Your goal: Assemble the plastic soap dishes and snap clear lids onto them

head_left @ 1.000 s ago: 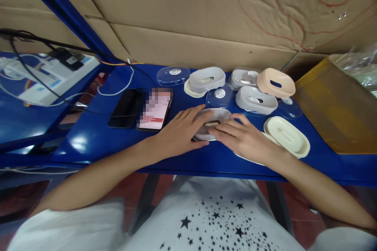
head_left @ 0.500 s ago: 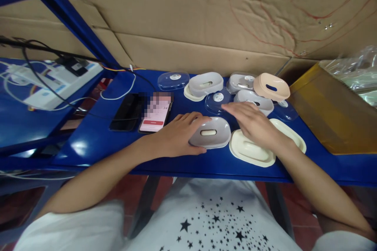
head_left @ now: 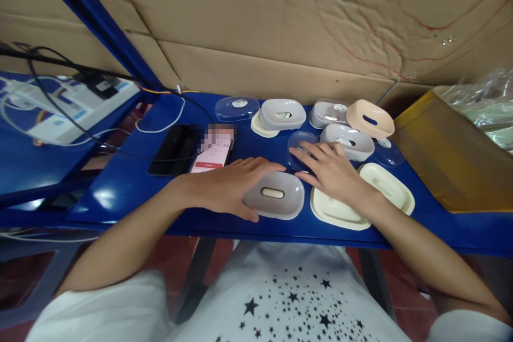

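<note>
My left hand (head_left: pixel 236 187) curls round the left side of a grey soap dish (head_left: pixel 290 204), thumb at its near edge and fingers at its far edge. The dish has an oval slot with a pale piece showing in it. My right hand (head_left: pixel 334 173) has its fingers and thumb around a clear plastic lid (head_left: pixel 294 157), partly hidden under the fingers. Below that hand lie two cream trays: a near tray (head_left: pixel 339 219), partly covered by the hand and wrist, and a second tray (head_left: pixel 395 187) to its right.
Behind stand a grey dish (head_left: pixel 286 112) on a cream tray, other grey dishes (head_left: pixel 352 147), a peach dish (head_left: pixel 371 117) and clear lids (head_left: pixel 236 109). Two phones (head_left: pixel 172 152) lie left. A cardboard box (head_left: pixel 436 160) stands right; power strips (head_left: pixel 84 117) with cables lie far left.
My right hand has lowered onto the clear lid and spread its fingers; the lid has shifted slightly right and nearer me. My left hand and the grey soap dish have moved slightly left and nearer.
</note>
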A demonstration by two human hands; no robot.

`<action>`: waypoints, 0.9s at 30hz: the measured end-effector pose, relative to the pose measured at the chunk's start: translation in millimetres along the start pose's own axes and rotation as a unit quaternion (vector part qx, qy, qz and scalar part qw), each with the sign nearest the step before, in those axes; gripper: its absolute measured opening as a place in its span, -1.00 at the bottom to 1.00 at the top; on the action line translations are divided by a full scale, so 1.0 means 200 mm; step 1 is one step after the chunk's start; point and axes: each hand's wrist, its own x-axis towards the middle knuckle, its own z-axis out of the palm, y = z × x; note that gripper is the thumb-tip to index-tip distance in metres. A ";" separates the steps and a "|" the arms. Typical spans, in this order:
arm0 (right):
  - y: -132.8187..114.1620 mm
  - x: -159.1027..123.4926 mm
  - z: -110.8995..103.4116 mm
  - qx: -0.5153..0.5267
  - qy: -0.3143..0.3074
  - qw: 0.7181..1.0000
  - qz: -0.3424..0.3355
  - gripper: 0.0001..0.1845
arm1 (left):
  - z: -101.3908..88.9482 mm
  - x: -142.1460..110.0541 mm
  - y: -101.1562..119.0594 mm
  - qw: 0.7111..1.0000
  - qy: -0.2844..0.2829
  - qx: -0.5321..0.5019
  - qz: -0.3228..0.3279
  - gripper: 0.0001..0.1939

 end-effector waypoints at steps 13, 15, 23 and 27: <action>0.06 -0.02 0.01 0.142 -0.049 0.989 0.010 -0.38 | 0.01 0.00 -0.02 1.000 0.007 -0.022 0.015 0.07; 0.05 -0.01 0.02 0.157 -0.038 0.987 0.026 -0.41 | 0.02 0.00 -0.02 0.999 0.014 -0.028 0.024 0.05; 0.02 -0.04 -0.06 0.284 0.031 0.955 0.077 -0.48 | 0.11 0.09 -0.07 0.982 0.176 -0.067 -0.021 0.06; 0.01 -0.07 -0.04 0.264 0.058 0.961 0.060 -0.44 | 0.19 0.18 -0.11 0.958 0.266 -0.108 -0.015 0.11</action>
